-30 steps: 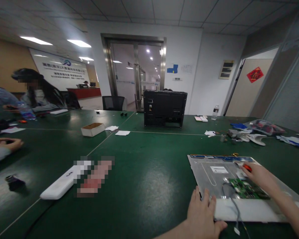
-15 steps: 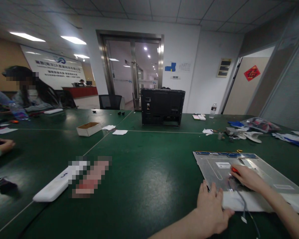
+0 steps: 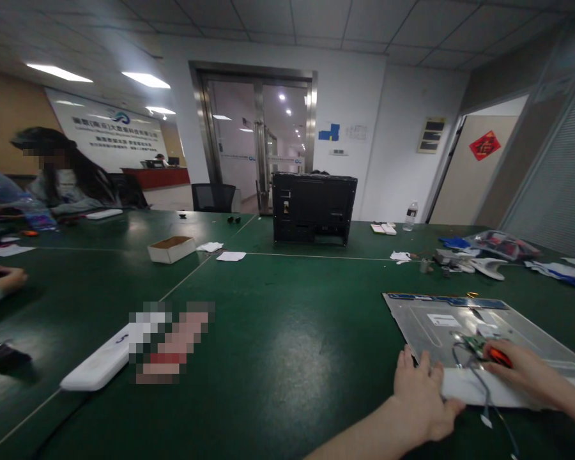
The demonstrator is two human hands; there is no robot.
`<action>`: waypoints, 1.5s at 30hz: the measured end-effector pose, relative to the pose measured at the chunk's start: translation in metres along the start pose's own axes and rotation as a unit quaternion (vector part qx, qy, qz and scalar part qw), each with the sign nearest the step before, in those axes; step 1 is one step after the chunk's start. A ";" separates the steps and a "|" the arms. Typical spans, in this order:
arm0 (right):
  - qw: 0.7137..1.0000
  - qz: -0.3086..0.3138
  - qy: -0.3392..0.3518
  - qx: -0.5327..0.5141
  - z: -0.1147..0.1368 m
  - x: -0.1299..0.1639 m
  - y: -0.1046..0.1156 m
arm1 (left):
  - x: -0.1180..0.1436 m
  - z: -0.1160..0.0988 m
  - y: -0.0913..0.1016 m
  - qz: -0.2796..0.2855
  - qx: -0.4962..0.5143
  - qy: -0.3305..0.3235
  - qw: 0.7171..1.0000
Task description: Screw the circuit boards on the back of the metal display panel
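Note:
A flat display panel point(image 3: 424, 342) lies metal back up at the lower right, with a narrow blue circuit strip point(image 3: 445, 300) along its far edge. My left hand point(image 3: 419, 393) rests at the panel's near left corner, fingers spread. Over the panel, my right hand point(image 3: 524, 367) is closed around a red-and-black handled tool point(image 3: 501, 358); its tip cannot be made out. Just left of those fingers is a small green circuit board point(image 3: 474, 345). Grey cables point(image 3: 482, 383) trail from it over the panel's white near strip to a white plug point(image 3: 486, 420).
A black monitor housing point(image 3: 314, 211) stands at the back of the green table point(image 3: 268, 306). Beyond the panel lie scraps and metal parts point(image 3: 453, 259). On the left are a white power bank-like bar point(image 3: 100, 361), an open box point(image 3: 172, 249) and a seated person point(image 3: 62, 172).
My right hand and its tool have moved right and nearer, uncovering the green board. The panel and my left hand appear slightly farther right.

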State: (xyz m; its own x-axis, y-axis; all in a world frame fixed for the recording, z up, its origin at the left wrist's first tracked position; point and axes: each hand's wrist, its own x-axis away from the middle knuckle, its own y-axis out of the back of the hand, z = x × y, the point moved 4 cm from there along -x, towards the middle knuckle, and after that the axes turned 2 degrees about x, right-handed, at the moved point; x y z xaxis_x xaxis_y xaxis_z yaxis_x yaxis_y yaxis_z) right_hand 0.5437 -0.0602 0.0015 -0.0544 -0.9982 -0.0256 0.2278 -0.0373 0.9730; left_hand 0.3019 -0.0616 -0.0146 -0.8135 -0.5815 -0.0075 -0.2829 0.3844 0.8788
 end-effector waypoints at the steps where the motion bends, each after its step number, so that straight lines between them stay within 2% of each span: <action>1: 1.000 0.006 0.003 -0.008 -0.004 0.003 -0.002 | 0.000 0.000 0.000 -0.001 0.002 -0.001 1.000; 5: 0.998 -0.030 0.021 -0.050 -0.013 0.011 -0.007 | 0.000 0.001 0.001 -0.005 0.007 -0.007 1.000; 11: 0.996 0.015 0.039 -0.074 -0.011 0.012 -0.005 | -0.001 0.003 -0.001 -0.022 0.001 -0.011 1.000; 18: 0.997 -0.069 -0.008 -0.022 0.002 -0.004 -0.012 | -0.004 0.009 0.002 -0.055 -0.009 -0.085 0.995; 21: 0.996 -0.076 -0.031 0.032 0.011 -0.012 -0.017 | -0.006 0.009 0.004 -0.074 -0.031 -0.137 0.987; 24: 0.992 -0.096 -0.056 0.057 0.022 -0.015 -0.017 | -0.011 0.008 0.007 -0.063 -0.039 -0.168 0.983; 27: 0.993 -0.095 -0.040 0.053 0.044 -0.016 -0.019 | -0.017 0.011 0.010 -0.026 -0.009 -0.143 0.989; 30: 0.996 -0.033 -0.060 0.065 0.067 -0.018 -0.029 | -0.022 0.016 0.013 -0.013 0.029 -0.103 0.994; 33: 0.989 -0.033 -0.090 0.112 0.086 -0.020 -0.032 | -0.022 0.018 0.015 -0.044 0.033 -0.095 0.994; 36: 0.984 -0.030 -0.101 0.145 0.095 -0.020 -0.034 | -0.017 0.014 0.015 -0.077 -0.004 -0.113 0.991; 41: 0.972 -0.044 -0.135 0.189 0.083 -0.018 -0.031 | 0.004 0.004 0.011 -0.070 -0.093 -0.159 0.980; 43: 0.967 -0.048 -0.154 0.197 0.070 -0.017 -0.026 | 0.014 0.001 0.008 -0.053 -0.120 -0.174 0.976; 45: 0.967 -0.037 -0.170 0.186 0.051 -0.016 -0.021 | 0.024 -0.001 0.006 -0.062 -0.145 -0.189 0.969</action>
State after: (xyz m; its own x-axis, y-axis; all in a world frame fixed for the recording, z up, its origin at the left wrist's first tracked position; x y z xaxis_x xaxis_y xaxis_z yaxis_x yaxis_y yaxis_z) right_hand 0.4899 -0.0409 -0.0065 -0.3879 -0.9180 -0.0820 -0.1510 -0.0245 0.9882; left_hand 0.2816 -0.0737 -0.0090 -0.9261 -0.2846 -0.2479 -0.2803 0.0790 0.9566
